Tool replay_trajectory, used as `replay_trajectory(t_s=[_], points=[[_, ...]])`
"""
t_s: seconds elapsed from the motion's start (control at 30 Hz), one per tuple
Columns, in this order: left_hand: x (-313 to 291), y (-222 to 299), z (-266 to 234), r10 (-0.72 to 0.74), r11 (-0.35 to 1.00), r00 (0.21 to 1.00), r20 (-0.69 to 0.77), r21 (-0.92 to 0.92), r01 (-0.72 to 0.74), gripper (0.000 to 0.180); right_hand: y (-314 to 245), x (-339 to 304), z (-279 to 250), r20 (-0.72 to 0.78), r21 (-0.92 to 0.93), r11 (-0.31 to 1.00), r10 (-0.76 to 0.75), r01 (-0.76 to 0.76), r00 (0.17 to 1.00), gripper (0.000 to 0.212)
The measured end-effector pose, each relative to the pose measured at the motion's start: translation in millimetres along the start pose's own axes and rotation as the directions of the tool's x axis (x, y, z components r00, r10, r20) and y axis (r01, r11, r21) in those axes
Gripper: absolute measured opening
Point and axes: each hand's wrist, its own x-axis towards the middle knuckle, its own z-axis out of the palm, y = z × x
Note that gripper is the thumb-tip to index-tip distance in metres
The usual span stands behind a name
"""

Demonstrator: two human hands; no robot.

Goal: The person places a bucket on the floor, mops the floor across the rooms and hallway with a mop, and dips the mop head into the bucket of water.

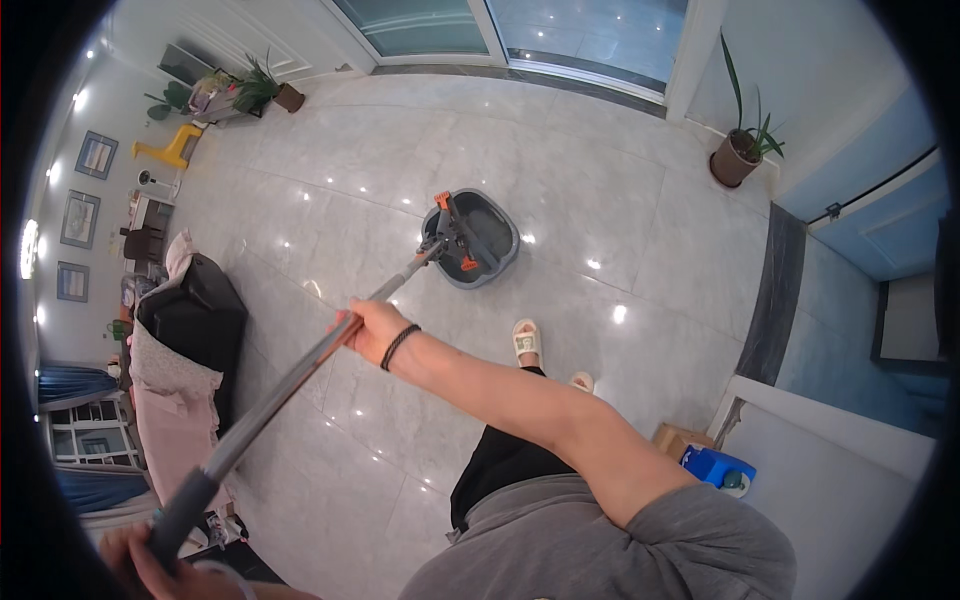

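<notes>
A long grey mop (285, 395) slants across the view from the lower left up to the middle. My left hand (135, 565), at the lower left edge, is wrapped around its dark grip end. Farther along the shaft, my right hand (372, 328) is closed around the pole, with a dark braided band at the wrist. The mop's head, grey with orange end parts, lies over the left side of a grey bucket (513, 230) on the floor. Dark water seems to be inside the bucket; the underside of the mop head is hidden.
A black sofa (205, 305) with a pink cover stands at left, near a yellow stool (172, 148). One potted plant (735, 160) sits by the right wall, another (288, 97) at the far left. Glass sliding doors (590, 35) lie ahead. A blue container (716, 465) is at lower right.
</notes>
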Motion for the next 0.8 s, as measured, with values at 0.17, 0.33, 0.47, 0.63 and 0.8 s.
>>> replay_trajectory(t_s=[0.17,0.33,0.47,0.63,0.8], points=[[12,-68,86,-0.274,0.960,0.959,0.071,0.071,0.269,0.009,-22,47,26,0.051,-0.155,0.988,0.032,-0.024,0.998,0.013],[53,-129,194,-0.106,0.968,0.945,0.308,-0.186,0.169,0.020,-70,105,25,0.187,-0.160,0.987,0.029,0.001,0.982,0.014],[97,-183,279,-0.097,0.981,0.891,0.444,-0.110,0.162,0.013,-114,101,44,0.197,-0.282,0.955,-0.040,0.096,0.980,0.011],[146,-215,381,0.012,0.932,0.918,0.396,-0.338,0.134,0.009,-199,52,-35,-0.119,-0.376,0.905,-0.261,0.200,0.958,0.009],[135,-111,436,0.222,0.876,0.890,0.398,-0.482,-0.003,0.012,-264,-88,-152,-0.586,-0.268,0.856,-0.510,0.443,0.630,0.007]])
